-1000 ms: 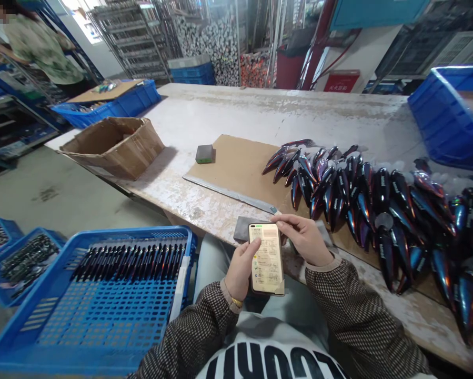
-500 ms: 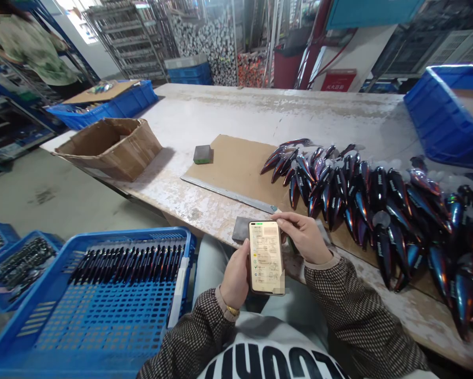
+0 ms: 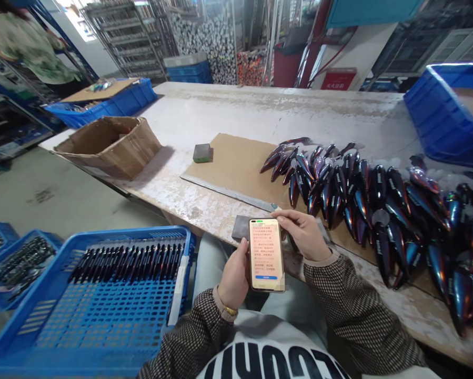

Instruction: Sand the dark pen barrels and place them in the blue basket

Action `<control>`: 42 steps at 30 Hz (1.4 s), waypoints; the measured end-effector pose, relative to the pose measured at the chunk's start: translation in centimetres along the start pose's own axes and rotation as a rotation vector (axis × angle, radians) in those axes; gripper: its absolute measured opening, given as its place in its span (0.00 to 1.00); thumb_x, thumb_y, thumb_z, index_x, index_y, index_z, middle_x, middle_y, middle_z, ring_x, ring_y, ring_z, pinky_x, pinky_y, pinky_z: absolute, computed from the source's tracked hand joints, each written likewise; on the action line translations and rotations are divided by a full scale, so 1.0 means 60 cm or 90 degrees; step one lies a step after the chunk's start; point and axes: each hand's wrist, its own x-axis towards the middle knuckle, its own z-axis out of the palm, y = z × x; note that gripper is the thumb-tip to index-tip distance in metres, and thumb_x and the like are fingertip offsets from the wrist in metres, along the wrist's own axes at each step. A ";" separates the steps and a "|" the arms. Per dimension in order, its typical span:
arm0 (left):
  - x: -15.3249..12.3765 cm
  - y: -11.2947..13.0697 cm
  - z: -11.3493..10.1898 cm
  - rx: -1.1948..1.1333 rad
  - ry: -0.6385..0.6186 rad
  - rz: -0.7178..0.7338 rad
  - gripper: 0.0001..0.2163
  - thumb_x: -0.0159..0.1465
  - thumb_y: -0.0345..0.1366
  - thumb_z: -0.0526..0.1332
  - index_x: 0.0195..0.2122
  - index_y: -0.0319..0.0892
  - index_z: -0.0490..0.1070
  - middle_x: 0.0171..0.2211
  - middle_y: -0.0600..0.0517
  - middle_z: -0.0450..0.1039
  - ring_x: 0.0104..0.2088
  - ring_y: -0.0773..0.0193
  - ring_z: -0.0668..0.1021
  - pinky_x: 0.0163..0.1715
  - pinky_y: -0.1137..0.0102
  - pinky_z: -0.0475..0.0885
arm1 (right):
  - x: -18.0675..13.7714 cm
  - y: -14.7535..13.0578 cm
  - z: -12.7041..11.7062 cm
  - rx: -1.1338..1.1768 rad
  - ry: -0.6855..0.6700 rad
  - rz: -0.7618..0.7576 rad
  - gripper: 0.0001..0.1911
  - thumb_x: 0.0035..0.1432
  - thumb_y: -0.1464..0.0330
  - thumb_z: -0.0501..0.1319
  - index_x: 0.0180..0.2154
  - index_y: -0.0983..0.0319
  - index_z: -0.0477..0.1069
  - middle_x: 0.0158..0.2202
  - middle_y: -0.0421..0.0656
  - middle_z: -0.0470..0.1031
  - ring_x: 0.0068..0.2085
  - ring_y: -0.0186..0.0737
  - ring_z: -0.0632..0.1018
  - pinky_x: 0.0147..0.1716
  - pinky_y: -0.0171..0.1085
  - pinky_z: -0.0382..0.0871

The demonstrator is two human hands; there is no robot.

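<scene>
- Left thumb (image 3: 243,248) now lies at the edge of the phone (image 3: 265,247), off the glass it covers a second ago; the icon list gives way to a page of text with a blue button (image 3: 266,277).
- Held upright-tilted over the lap (image 3: 295,310), the phone sits by the near edge of the table (image 3: 173,181), just in front of a grey block (image 3: 241,227).
- The left hand (image 3: 233,276) grasps it along its left side and seems to bear most of its weight.
- The right hand (image 3: 304,236) has thumb and forefinger drawn together at the top right corner; whether they pinch the phone or anything behind it, I cannot tell.
- If the left grip loosens, the phone could slip to the lap or floor (image 3: 113,213).
- Glossy dark pieces (image 3: 382,250) crowd the table beside the right sleeve (image 3: 362,302); a careless forearm sweep might knock or scuff the nearest.
- Lying close to the edge, the grey block could be nudged off by a knuckle.
</scene>
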 end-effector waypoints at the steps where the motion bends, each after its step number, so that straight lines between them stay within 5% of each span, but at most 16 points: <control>1: 0.000 0.000 0.000 -0.002 -0.004 0.000 0.27 0.65 0.54 0.61 0.56 0.38 0.74 0.55 0.41 0.75 0.61 0.46 0.71 0.61 0.55 0.66 | 0.000 0.000 0.000 0.004 0.001 -0.001 0.16 0.57 0.57 0.66 0.40 0.63 0.79 0.29 0.43 0.76 0.24 0.36 0.72 0.21 0.34 0.70; 42: -0.005 0.003 0.001 -0.020 0.010 -0.002 0.22 0.68 0.48 0.59 0.55 0.36 0.74 0.55 0.40 0.75 0.61 0.47 0.71 0.62 0.57 0.65 | 0.001 0.009 -0.001 0.019 0.001 0.006 0.15 0.57 0.59 0.68 0.40 0.64 0.81 0.29 0.44 0.76 0.24 0.36 0.72 0.20 0.32 0.70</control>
